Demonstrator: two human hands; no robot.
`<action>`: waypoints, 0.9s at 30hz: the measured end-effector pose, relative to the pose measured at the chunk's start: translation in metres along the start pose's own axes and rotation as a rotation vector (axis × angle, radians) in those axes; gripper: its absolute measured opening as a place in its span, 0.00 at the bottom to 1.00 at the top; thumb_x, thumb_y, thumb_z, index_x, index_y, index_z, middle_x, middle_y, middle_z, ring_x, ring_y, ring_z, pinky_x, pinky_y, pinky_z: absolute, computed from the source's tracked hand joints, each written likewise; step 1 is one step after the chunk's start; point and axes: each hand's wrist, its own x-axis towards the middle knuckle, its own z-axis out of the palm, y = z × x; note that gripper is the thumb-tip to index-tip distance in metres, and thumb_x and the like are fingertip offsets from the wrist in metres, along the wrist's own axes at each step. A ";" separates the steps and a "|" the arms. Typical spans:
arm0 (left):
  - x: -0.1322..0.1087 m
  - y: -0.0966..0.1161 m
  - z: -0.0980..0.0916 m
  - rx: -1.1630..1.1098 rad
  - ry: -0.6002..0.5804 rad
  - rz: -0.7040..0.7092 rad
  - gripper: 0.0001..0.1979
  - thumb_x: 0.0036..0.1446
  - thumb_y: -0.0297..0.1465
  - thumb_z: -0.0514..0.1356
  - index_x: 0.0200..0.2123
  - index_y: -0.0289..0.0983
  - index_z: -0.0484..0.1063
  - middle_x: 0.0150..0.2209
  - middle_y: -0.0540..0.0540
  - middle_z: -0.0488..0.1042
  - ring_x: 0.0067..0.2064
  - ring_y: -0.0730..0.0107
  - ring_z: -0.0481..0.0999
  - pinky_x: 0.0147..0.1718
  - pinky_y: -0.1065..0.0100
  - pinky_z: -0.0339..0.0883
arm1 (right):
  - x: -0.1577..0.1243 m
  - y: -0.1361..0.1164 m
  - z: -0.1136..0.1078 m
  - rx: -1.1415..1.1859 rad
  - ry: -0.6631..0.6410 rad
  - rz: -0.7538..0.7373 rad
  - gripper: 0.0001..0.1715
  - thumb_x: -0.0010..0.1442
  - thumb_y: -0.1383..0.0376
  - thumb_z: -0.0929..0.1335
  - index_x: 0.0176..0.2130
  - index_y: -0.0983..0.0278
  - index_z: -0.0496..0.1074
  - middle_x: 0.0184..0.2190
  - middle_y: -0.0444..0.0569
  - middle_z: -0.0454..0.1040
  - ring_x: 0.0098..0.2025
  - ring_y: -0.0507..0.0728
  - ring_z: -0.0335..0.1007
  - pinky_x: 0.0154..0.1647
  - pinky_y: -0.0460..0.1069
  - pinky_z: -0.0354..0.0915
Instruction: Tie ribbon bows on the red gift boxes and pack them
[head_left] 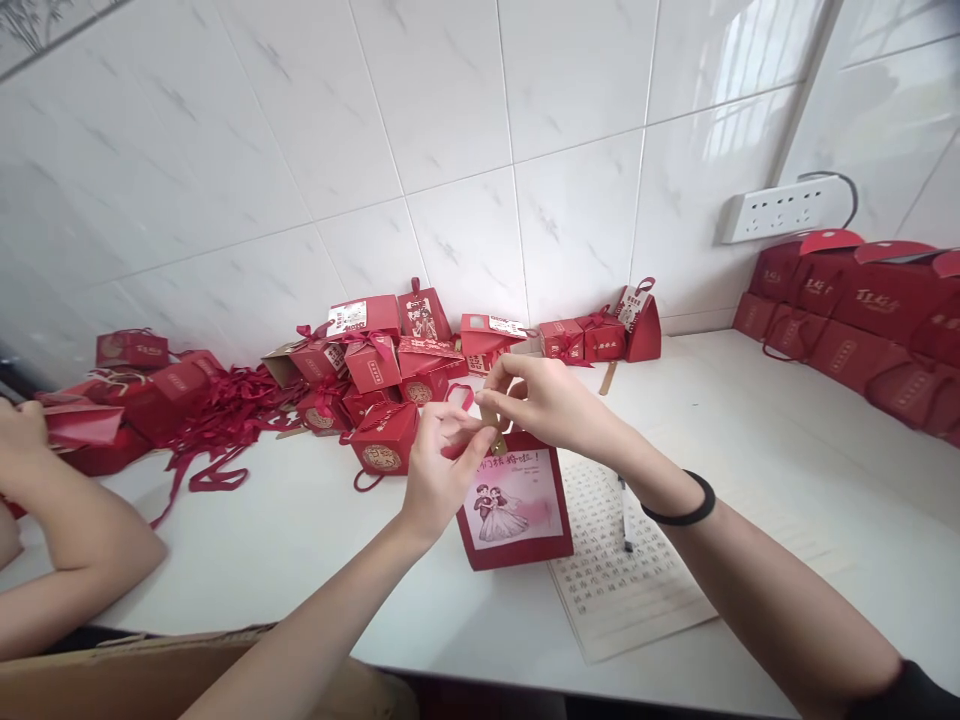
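A red gift box (514,508) with a picture of a wedding couple on its front stands upright on the white table (315,540), near the front. Both my hands are at its top. My left hand (439,462) pinches the box's upper left edge with closed fingers. My right hand (544,400), a black band on its wrist, pinches a small brownish tag or strip (491,420) just above the box's top. What lies inside the box is hidden.
Several red gift boxes and loose red ribbons (225,420) are heaped along the tiled wall. More red boxes (862,320) are stacked at the right under a white power strip (784,208). A sheet of lined writing paper (615,580) with a pen lies beside the box. Another person's arm (67,550) rests at the left.
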 end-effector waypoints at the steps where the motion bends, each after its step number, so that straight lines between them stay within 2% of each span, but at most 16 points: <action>1: 0.000 0.001 0.000 0.051 0.016 0.053 0.09 0.55 0.34 0.60 0.36 0.39 0.62 0.29 0.51 0.74 0.31 0.73 0.77 0.31 0.70 0.73 | 0.000 0.000 0.001 0.028 0.012 -0.003 0.08 0.59 0.65 0.66 0.29 0.67 0.67 0.27 0.44 0.73 0.26 0.49 0.70 0.27 0.44 0.61; 4: 0.000 0.003 -0.002 0.166 0.012 0.199 0.02 0.58 0.30 0.57 0.35 0.38 0.69 0.34 0.49 0.74 0.33 0.75 0.76 0.33 0.73 0.72 | -0.002 -0.002 -0.002 0.051 -0.028 -0.012 0.09 0.60 0.63 0.66 0.32 0.67 0.68 0.26 0.44 0.73 0.26 0.49 0.70 0.26 0.44 0.62; 6: 0.000 0.004 -0.002 0.187 0.001 0.246 0.05 0.59 0.27 0.55 0.34 0.38 0.72 0.35 0.49 0.72 0.32 0.77 0.74 0.32 0.74 0.71 | -0.005 -0.004 -0.006 -0.005 -0.102 -0.018 0.08 0.61 0.64 0.65 0.33 0.67 0.69 0.26 0.44 0.74 0.27 0.49 0.70 0.26 0.43 0.61; 10: 0.000 0.008 0.000 0.120 0.019 0.194 0.07 0.58 0.26 0.55 0.36 0.38 0.73 0.33 0.50 0.68 0.30 0.78 0.72 0.29 0.75 0.69 | -0.009 -0.006 -0.014 -0.122 -0.205 -0.025 0.06 0.60 0.68 0.64 0.35 0.67 0.70 0.28 0.44 0.74 0.28 0.48 0.69 0.25 0.42 0.59; 14: 0.000 0.011 -0.001 0.080 -0.003 0.137 0.08 0.57 0.26 0.56 0.40 0.37 0.73 0.36 0.48 0.68 0.32 0.76 0.73 0.30 0.74 0.71 | -0.007 -0.004 -0.015 -0.206 -0.262 -0.026 0.07 0.58 0.70 0.63 0.31 0.67 0.71 0.23 0.42 0.70 0.22 0.47 0.62 0.21 0.42 0.54; 17: 0.000 0.012 -0.004 0.134 -0.037 0.175 0.11 0.55 0.24 0.55 0.41 0.36 0.71 0.37 0.46 0.69 0.38 0.71 0.74 0.35 0.71 0.72 | -0.005 -0.001 -0.012 -0.259 -0.327 -0.017 0.12 0.58 0.70 0.62 0.25 0.67 0.69 0.18 0.40 0.66 0.19 0.46 0.54 0.19 0.43 0.50; 21: 0.002 0.010 -0.006 0.180 -0.053 0.243 0.13 0.54 0.22 0.54 0.43 0.37 0.71 0.37 0.45 0.69 0.43 0.69 0.73 0.39 0.70 0.72 | -0.005 0.001 -0.010 -0.240 -0.344 -0.012 0.12 0.58 0.70 0.61 0.25 0.67 0.69 0.19 0.40 0.65 0.19 0.46 0.53 0.20 0.44 0.49; 27: 0.002 0.008 -0.004 0.193 -0.025 0.273 0.15 0.55 0.21 0.55 0.44 0.38 0.71 0.41 0.47 0.68 0.38 0.75 0.74 0.38 0.73 0.73 | -0.005 0.002 -0.010 -0.198 -0.340 -0.005 0.13 0.59 0.67 0.60 0.25 0.66 0.66 0.19 0.40 0.63 0.20 0.47 0.53 0.20 0.44 0.49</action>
